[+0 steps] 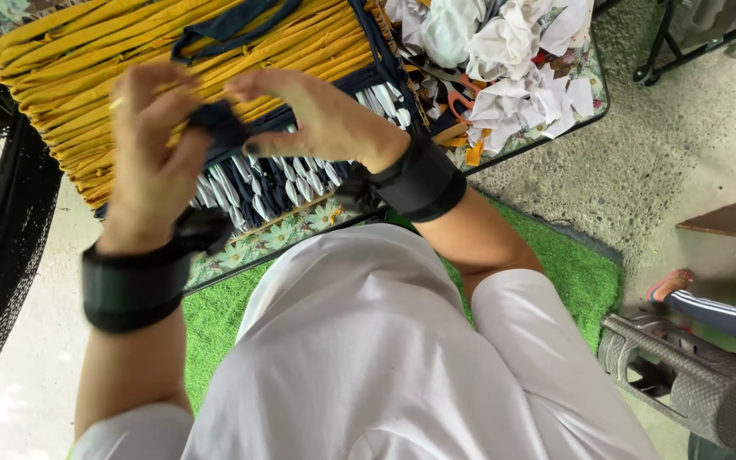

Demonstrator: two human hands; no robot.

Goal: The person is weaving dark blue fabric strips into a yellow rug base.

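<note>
Left hand (151, 158) and right hand (321, 115) meet above the woven mat (172, 60) of yellow and navy strips, fingers of both closed on 1 navy strip (219, 123), lifted clear of the floral-covered surface (300, 223) for handling.

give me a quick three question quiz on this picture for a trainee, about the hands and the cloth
1. True or false: both hands pinch one dark blue fabric piece.
2. What lies under the hands? A) yellow fabric strips B) a metal pan C) a book
3. Fill in: the orange-handled ___ lie by the white scraps.

Key:
1. True; left hand and right hand share the grip.
2. A, yellow fabric strips.
3. Scissors, beside the white scraps.
</note>
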